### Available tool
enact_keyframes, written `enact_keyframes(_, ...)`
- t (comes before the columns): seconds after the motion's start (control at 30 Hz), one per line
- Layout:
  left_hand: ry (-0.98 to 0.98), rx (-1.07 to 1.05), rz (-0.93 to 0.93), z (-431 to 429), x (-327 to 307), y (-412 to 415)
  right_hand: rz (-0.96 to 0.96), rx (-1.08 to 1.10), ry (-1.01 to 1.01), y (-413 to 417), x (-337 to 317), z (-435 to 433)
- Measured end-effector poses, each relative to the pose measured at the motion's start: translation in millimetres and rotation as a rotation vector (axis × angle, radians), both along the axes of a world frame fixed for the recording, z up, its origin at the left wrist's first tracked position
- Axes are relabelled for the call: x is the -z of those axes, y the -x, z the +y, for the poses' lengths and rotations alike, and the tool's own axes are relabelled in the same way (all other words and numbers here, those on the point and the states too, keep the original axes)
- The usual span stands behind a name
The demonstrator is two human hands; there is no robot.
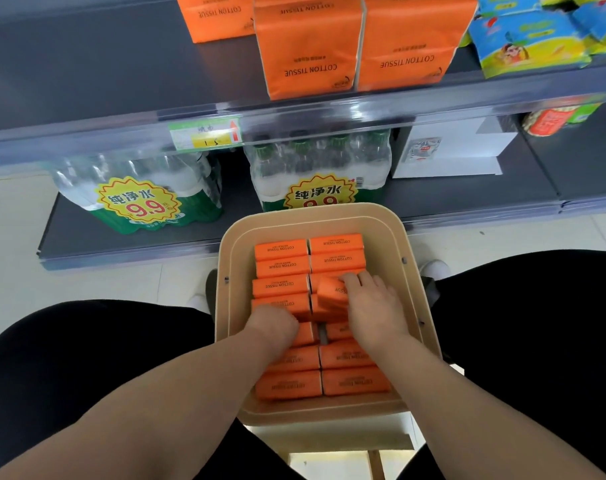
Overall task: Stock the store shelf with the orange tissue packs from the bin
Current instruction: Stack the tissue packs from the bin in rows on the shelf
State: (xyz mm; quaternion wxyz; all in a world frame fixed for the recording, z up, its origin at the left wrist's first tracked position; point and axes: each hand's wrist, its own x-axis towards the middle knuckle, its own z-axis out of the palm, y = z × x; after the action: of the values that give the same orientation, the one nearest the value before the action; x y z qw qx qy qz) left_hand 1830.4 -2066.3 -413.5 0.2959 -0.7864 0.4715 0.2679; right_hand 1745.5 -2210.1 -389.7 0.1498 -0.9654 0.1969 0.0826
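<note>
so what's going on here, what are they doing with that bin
A person faces a store shelf with a beige bin of orange tissue packs between their legs. Their right hand grips one pack, tilted up out of the right row. The left hand reaches into the left row; its fingers are hidden. Larger orange packs already stand on the shelf above.

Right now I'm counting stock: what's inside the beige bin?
Orange tissue packs in two columns fill the bin. The right hand grips one tilted pack; the left hand covers others. Any lower layers are hidden.
</note>
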Motion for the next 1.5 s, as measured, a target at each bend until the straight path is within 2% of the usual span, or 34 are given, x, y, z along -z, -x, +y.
enact_keyframes(0.17,0.039,0.063,-0.036,-2,8,3,0.042,-0.01,0.017,-1,-1,0)
enact_keyframes(0.33,0.105,-0.061,0.023,2,3,5,0.056,-0.011,0.001,-1,-3,0)
enact_keyframes(0.5,0.25,-0.273,0.065,7,-25,-5,0.057,-0.021,0.017,-2,-11,3)
enact_keyframes(0.73,0.447,-0.307,-0.076,28,-75,-13,-0.032,-0.093,0.125,-2,-41,4)
enact_keyframes(0.9,0.661,-0.422,-0.176,51,-110,-19,-0.089,-0.082,0.207,-3,-78,-7)
enact_keyframes(1.1,0.95,-0.453,-0.286,54,-175,-30,-0.341,-0.122,0.251,-23,-156,-19)
enact_keyframes(1.3,1.085,-0.416,-0.432,36,-255,-65,-0.538,-0.135,0.342,-60,-235,-21)
enact_keyframes(1.5,1.109,-0.413,-0.535,20,-299,-116,-0.614,-0.125,0.433,-108,-288,-38)
